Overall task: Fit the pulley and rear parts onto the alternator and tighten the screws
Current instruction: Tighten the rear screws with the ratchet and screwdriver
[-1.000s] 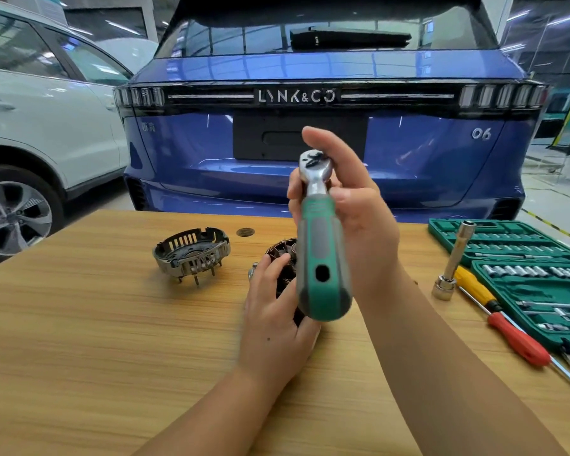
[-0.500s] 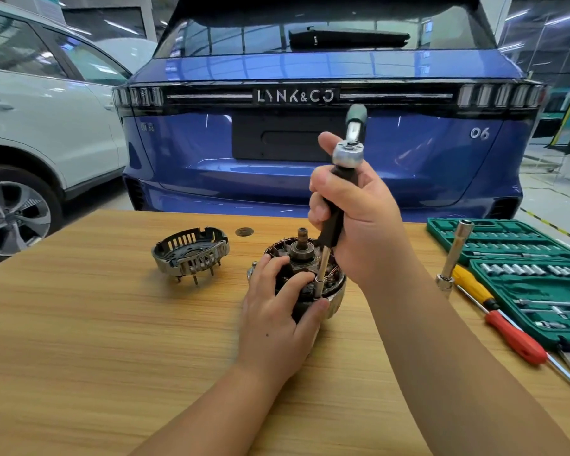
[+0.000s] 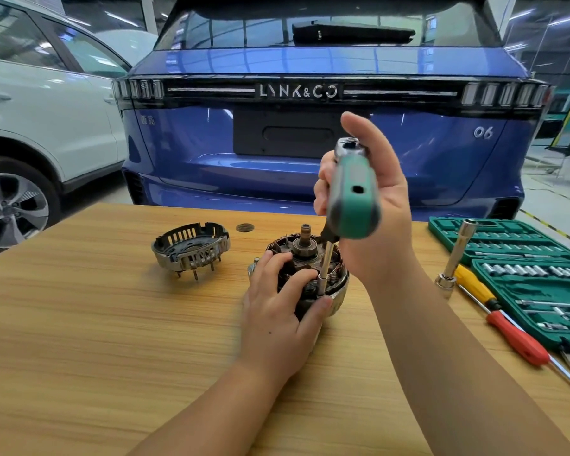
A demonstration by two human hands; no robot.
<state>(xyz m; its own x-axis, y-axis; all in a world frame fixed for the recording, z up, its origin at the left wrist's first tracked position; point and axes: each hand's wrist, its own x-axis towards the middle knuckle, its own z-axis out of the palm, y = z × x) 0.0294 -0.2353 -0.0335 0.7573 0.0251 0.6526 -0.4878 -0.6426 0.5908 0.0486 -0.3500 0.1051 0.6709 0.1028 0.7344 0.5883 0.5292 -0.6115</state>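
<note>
Left hand (image 3: 278,319): on the near side of the alternator (image 3: 305,278), fingers (image 3: 297,279) spread and curled over the windings, thumb against the lower housing; holds the body down on the worktop (image 3: 79,340).
Alternator: mid-worktop, upright, shaft and bearing pointing up, rear end uncovered; pulley not identifiable.
Socket extension (image 3: 324,263): near-vertical, tip seated at the near right rim of the alternator, just beside the left index finger.
Ratchet (image 3: 351,199): green handle pointing toward the camera, head uppermost.
Right hand (image 3: 372,205): above the alternator, fingers wrapped round the ratchet and its black driver stem, thumb raised behind the head.
Rear cover (image 3: 190,248): apart to the left, studs down, not yet fitted.
Socket set (image 3: 520,278), loose screwdriver (image 3: 504,319), standing long socket (image 3: 454,256): right edge of worktop.
Far: blue car (image 3: 310,126), white car (image 3: 40,103) to its left.
Step (judged): driving a through-screw.
Risk 1: tilted extension could slip off the screw head and gouge the windings or pinch the left index finger.
Risk 2: one-handed hold may let the housing rotate under torque.
Risk 3: cross-threading if started off-axis.
</note>
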